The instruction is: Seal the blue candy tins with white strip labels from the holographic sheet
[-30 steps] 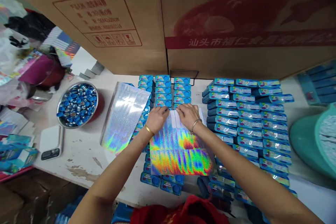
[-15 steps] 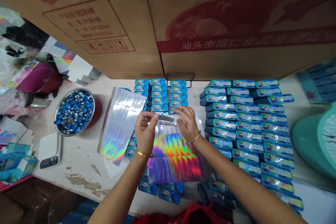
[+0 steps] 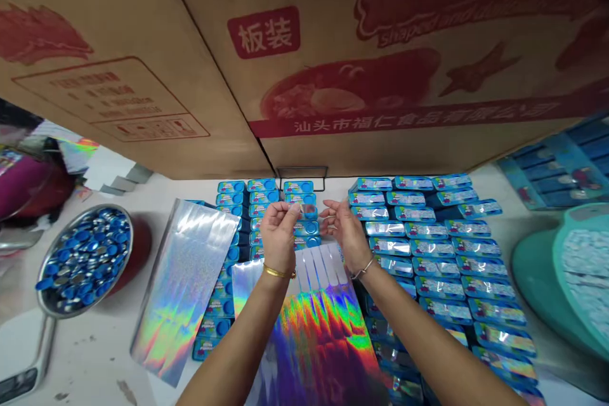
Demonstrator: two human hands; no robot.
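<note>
My left hand (image 3: 280,233) pinches one end of a small shiny sticker strip (image 3: 308,210) between thumb and fingers. The strip is over a column of blue plastic cases (image 3: 298,188) with round recesses. To its right, my right hand (image 3: 349,238) has its fingers apart and holds nothing; its fingertips are close to the strip's free end but apart from it. Below both hands lies a rainbow-shimmering holographic sticker sheet (image 3: 318,323), with pale bare strips along its top. Both forearms cover part of the sheet and the cases.
A second holographic sheet (image 3: 190,279) lies at left, beside a metal bowl (image 3: 124,250) of small blue-and-silver round pieces. Rows of blue cases with shiny strips (image 3: 435,266) stand at right. Large cardboard boxes (image 3: 295,152) wall off the back. A teal tub (image 3: 537,260) stands far right.
My right hand has let go of the strip and opened; the left still holds it, now over the cases farther back. The whole view has shifted, with more of the boxes showing.
</note>
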